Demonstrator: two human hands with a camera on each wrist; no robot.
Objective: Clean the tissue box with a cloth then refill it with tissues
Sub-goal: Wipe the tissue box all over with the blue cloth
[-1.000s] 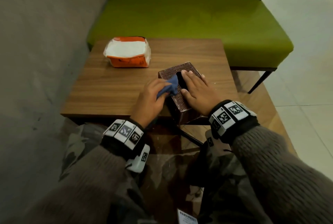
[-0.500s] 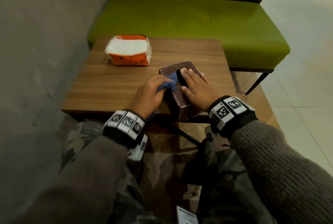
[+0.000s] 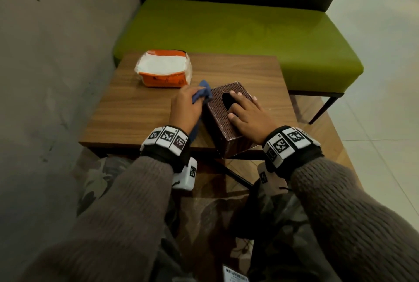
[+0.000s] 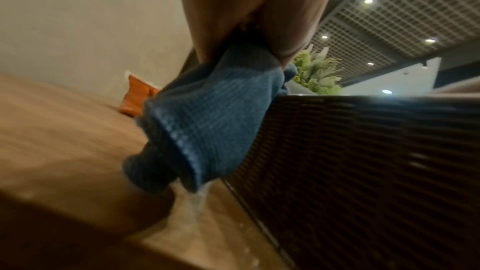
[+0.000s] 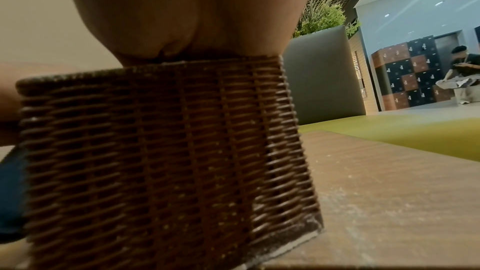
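Observation:
A brown woven tissue box (image 3: 223,120) (image 4: 363,161) (image 5: 161,151) stands at the near edge of the wooden table (image 3: 136,109), its dark oval slot facing up. My right hand (image 3: 247,114) lies flat on its top with straight fingers beside the slot. My left hand (image 3: 186,107) grips a blue cloth (image 3: 203,93) (image 4: 207,122) and holds it against the box's left side near the far corner. An orange pack of white tissues (image 3: 164,69) (image 4: 137,98) sits at the table's far left.
A green padded bench (image 3: 238,39) with a dark backrest runs behind the table. A grey wall (image 3: 52,77) closes the left side. Tiled floor (image 3: 385,123) lies to the right. A potted plant (image 5: 322,19) and a seated person (image 5: 462,73) are far behind.
My left hand has slid the blue cloth from the box's top near the slot down to its left side and farther away. The right hand stays flat on the top.

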